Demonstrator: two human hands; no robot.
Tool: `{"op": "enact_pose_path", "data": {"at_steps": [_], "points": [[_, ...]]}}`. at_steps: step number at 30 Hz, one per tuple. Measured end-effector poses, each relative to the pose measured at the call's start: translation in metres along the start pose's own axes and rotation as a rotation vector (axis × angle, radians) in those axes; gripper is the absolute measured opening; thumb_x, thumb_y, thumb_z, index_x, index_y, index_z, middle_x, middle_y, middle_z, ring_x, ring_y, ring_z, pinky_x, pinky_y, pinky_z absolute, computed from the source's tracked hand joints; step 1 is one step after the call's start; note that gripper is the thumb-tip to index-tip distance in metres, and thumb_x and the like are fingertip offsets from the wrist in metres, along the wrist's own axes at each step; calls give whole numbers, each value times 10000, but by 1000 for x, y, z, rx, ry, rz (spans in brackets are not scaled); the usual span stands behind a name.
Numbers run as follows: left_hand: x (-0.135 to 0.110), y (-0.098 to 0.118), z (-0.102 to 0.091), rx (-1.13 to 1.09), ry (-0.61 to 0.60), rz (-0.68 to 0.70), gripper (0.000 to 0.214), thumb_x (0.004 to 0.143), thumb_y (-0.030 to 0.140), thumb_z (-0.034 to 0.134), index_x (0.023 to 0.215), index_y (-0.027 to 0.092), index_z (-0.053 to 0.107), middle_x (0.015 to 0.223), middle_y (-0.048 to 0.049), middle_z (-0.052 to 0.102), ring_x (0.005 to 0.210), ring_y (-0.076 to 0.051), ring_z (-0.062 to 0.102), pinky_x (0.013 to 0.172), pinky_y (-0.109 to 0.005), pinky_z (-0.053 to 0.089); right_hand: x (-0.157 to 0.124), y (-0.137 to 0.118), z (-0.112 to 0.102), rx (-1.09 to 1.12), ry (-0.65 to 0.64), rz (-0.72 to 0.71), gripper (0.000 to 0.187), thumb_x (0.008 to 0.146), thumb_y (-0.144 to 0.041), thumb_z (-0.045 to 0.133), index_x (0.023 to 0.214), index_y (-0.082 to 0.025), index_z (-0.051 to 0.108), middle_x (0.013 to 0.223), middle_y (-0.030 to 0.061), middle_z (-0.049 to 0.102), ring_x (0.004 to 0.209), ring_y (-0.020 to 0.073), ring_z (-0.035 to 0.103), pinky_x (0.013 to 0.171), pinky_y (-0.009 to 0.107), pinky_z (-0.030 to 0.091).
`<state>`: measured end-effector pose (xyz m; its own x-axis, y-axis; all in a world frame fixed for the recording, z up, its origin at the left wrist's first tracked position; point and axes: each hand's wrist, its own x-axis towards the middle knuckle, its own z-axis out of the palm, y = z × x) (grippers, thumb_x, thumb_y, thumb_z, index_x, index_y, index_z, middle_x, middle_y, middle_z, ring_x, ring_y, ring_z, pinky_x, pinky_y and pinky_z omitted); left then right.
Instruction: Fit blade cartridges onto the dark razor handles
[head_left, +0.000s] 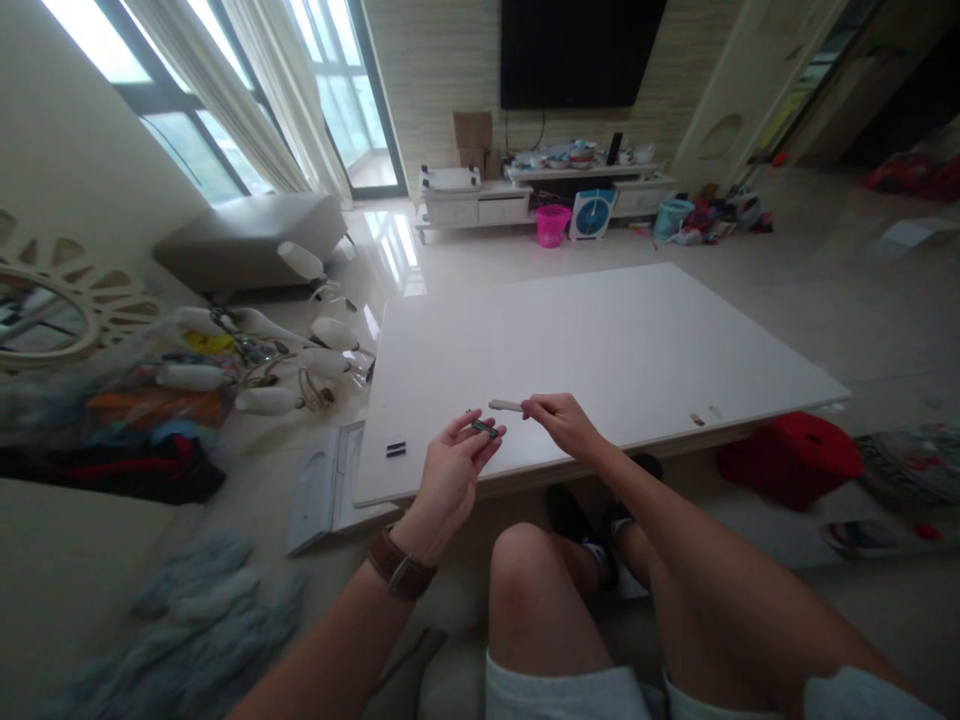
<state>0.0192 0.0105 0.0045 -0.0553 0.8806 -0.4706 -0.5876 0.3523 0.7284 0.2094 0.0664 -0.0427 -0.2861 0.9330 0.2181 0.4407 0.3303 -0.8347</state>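
My left hand (459, 455), with a brown watch strap on the wrist, pinches a small green-and-dark piece (484, 429) between thumb and fingers. Its exact kind is too small to make out. Just to the right, my right hand (559, 415) is closed around one end of a slim light-grey stick-like piece (506, 405). The stick points left, its free end a little above the green piece and apart from it. Both hands are over the near edge of a white tabletop (555, 340). Two short black pieces (395, 449) lie side by side on its left corner.
A small brown piece (697, 420) lies near the table's right front edge. A red stool (791, 458) stands below that edge. White lamp arms (326, 335) crowd the floor at left, beside a white panel (315, 490). My knees are below the front edge.
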Motion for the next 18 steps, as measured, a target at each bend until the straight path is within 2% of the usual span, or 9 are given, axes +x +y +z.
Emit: {"op": "enact_pose_path", "data": {"at_steps": [5, 9, 14, 18], "points": [[0, -1, -1, 68, -10, 16, 252, 766, -27, 654, 983, 98, 626, 910, -119, 739, 806, -165, 736, 775, -245, 567, -6, -6, -1, -20, -49, -48, 479, 961, -521, 496, 737, -156, 710, 527, -46, 430, 539, 105, 391, 557, 252, 274], [1, -1, -2, 136, -16, 52, 263, 726, 26, 698, 981, 88, 673, 850, -94, 738, 720, -134, 710, 715, -223, 536, -6, -7, 1, -108, -90, -91, 509, 966, -529, 484, 648, -168, 652, 526, -40, 423, 540, 106, 385, 553, 252, 260], [2, -2, -3, 167, -27, 74, 216, 670, 59, 743, 885, 81, 729, 928, -108, 745, 727, -110, 682, 713, -214, 522, -4, -10, -3, -293, 79, -79, 538, 974, -529, 473, 572, -180, 546, 541, -24, 445, 549, 114, 387, 571, 274, 243], [4, -3, -4, 180, -27, 99, 203, 680, 70, 734, 882, 78, 739, 864, -101, 745, 728, -130, 693, 710, -226, 524, -5, -13, -4, -256, -30, -136, 519, 976, -529, 476, 597, -184, 556, 553, -22, 458, 548, 113, 399, 573, 273, 251]]}}
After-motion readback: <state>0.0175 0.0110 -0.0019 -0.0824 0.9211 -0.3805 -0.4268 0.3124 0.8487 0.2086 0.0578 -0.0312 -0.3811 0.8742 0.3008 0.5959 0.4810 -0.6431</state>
